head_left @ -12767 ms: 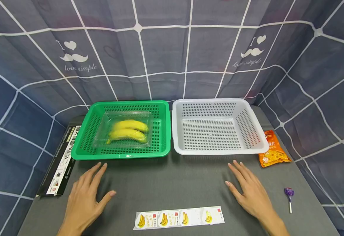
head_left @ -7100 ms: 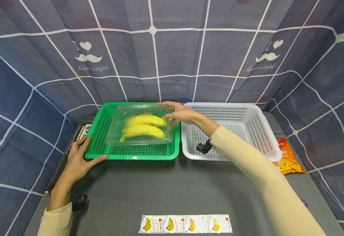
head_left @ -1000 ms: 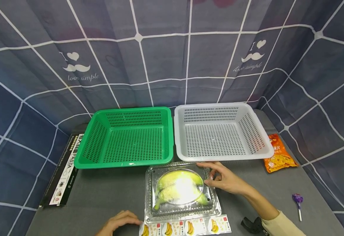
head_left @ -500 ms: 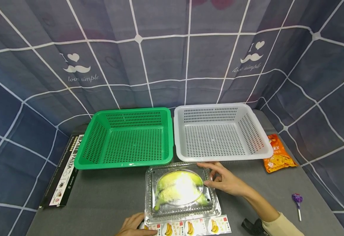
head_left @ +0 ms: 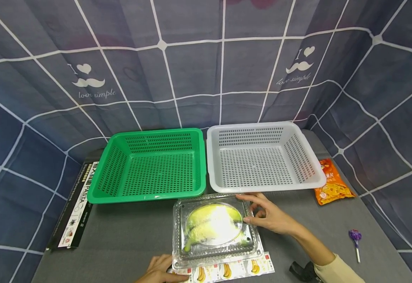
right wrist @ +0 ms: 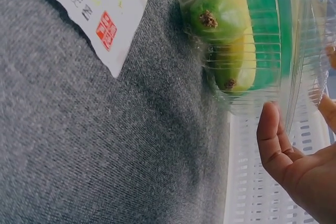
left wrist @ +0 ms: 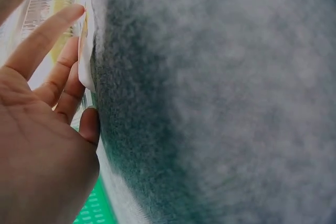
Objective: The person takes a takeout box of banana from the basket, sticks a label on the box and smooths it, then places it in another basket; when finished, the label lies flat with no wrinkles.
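A clear plastic clamshell box [head_left: 216, 232] with two bananas [right wrist: 231, 51] inside lies on the table in front of the baskets. My right hand [head_left: 267, 216] holds its far right corner, fingers bent at the rim and side. A strip of banana stickers [head_left: 234, 270] lies at the box's near edge, partly under it or hidden by it. My left hand [head_left: 160, 271] touches the strip's left end with fairly straight fingers [left wrist: 65, 17]; part of this hand is cut off at the bottom of the head view. Glare hides part of the bananas from above.
Behind the box stand a green basket [head_left: 145, 198] and a white basket [head_left: 269, 188], side by side. A black pasta box [head_left: 73, 208] lies at the left. An orange snack bag [head_left: 333, 186] and a purple lollipop [head_left: 355, 237] lie at the right.
The box of bananas has come out of the green basket onto the table. My left hand has moved right onto the sticker strip, whose right end has shifted slightly away from me.
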`<state>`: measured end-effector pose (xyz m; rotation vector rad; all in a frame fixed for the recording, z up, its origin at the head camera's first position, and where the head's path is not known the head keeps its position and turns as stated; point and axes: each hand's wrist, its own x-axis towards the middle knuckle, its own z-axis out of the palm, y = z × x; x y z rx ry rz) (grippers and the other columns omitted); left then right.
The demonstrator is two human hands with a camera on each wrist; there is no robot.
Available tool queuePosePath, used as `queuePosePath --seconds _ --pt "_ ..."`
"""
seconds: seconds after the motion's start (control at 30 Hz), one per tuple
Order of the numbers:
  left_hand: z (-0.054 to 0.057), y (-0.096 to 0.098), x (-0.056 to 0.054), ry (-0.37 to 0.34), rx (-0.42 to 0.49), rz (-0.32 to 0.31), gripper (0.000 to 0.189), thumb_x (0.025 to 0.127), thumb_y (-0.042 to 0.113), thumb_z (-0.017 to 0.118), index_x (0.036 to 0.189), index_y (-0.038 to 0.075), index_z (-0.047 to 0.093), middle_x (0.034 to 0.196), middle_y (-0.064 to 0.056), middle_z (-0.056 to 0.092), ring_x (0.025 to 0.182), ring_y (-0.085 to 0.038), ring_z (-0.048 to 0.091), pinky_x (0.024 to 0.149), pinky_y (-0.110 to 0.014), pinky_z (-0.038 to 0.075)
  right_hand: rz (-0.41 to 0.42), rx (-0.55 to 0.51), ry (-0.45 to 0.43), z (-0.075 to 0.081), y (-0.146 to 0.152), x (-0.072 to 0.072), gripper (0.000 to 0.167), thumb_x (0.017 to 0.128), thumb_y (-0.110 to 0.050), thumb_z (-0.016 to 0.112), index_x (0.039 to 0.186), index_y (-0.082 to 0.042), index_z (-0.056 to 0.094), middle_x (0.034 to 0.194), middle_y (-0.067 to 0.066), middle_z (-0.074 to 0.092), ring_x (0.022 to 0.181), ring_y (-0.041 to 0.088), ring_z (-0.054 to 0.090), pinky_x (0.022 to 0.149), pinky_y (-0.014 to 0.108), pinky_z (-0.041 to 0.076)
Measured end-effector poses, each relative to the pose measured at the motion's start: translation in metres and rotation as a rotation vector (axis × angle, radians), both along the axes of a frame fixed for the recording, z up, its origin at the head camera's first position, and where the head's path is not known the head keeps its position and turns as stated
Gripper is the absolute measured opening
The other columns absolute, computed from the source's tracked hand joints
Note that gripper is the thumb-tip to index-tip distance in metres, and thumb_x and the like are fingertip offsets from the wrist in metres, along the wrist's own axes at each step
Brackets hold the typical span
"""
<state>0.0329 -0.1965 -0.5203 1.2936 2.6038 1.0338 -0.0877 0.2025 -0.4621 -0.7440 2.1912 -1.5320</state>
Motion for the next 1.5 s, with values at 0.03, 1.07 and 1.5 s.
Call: queuePosePath --seconds 0.03,1.07,1.5 --pt "0.001 0.000 0.000 -0.006 0.003 -0.001 0.035 0.088 0.037 0.067 0.122 0.030 0.070 0.109 0.006 0.057 0.101 0.000 0.041 0.073 -0.024 0.027 -0.004 0.005 0.002 0.000 0.000 0.000 0.061 0.093 -0.015 0.067 0.149 -0.017 0.042 0.146 0.014 0.030 0.091 0.026 0.043 0.061 0.030 0.048" --pt "0.003 -0.002 -0.010 -0.601 0.436 -0.190 0.022 0.089 -0.002 0.066 0.110 -0.008 0.070 0.116 -0.025 0.062 0.109 -0.012 0.063 0.085 -0.029 0.056 -0.031 -0.046 0.062 -0.002 -0.009 0.001 0.060 0.092 -0.010 0.068 0.147 -0.010 0.044 0.142 0.022 0.034 0.082 0.024 0.043 0.059 0.025 0.050" --pt "0.034 -0.009 -0.011 -0.429 0.388 -0.314 0.020 0.086 -0.011 0.057 0.092 0.002 0.071 0.093 -0.014 0.067 0.090 0.005 0.056 0.067 -0.012 0.051 -0.065 0.054 0.174 0.000 -0.007 0.005 0.064 0.089 -0.019 0.074 0.146 -0.015 0.046 0.145 0.014 0.038 0.103 0.016 0.051 0.079 0.032 0.054"
